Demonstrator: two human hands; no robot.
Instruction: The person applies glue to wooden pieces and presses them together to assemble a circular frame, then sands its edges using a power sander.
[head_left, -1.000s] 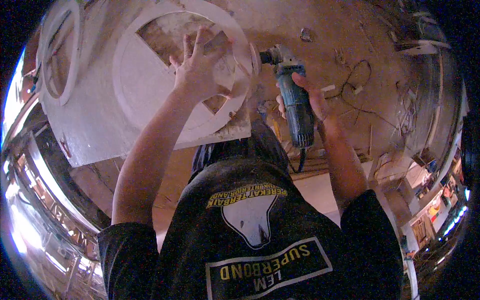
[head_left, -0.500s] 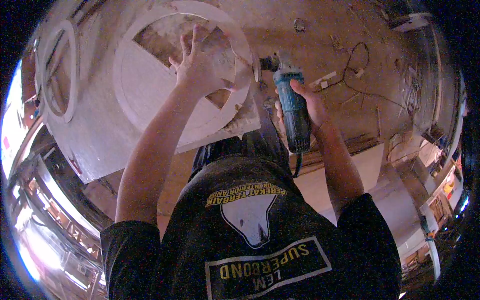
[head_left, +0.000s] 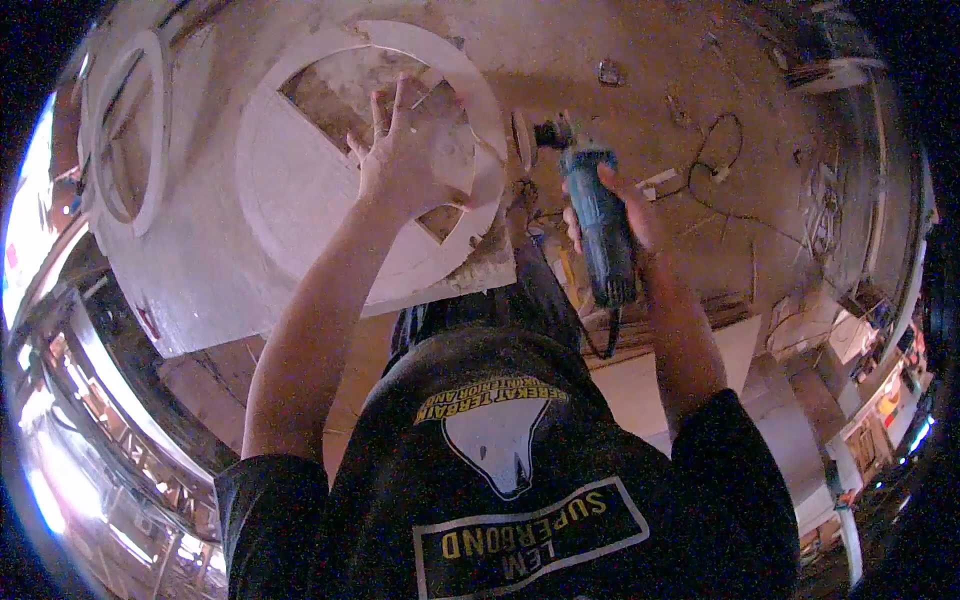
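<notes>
My left hand (head_left: 400,172) lies with fingers spread over a pale ring (head_left: 484,112), pressing near its right inner side. Beneath the ring is a pale board (head_left: 190,285) with dark patches showing inside the ring. My right hand (head_left: 632,212) grips a teal-and-black angle grinder (head_left: 604,232) by its body. Its disc (head_left: 524,140) stands on edge just right of the ring, with a small gap between them. From the grinder's rear end a black cord (head_left: 611,335) hangs down.
Another pale ring (head_left: 156,130) lies at the left of the board. On the dusty floor to the right are a dark cable (head_left: 715,192), a pale power strip (head_left: 658,184) and a small squarish object (head_left: 610,71). Long strips of material (head_left: 690,312) lie beside my right forearm.
The grinder has shifted slightly right, away from the ring's edge, in my right hand. My left hand keeps its place on the ring; the whole view has moved a little.
</notes>
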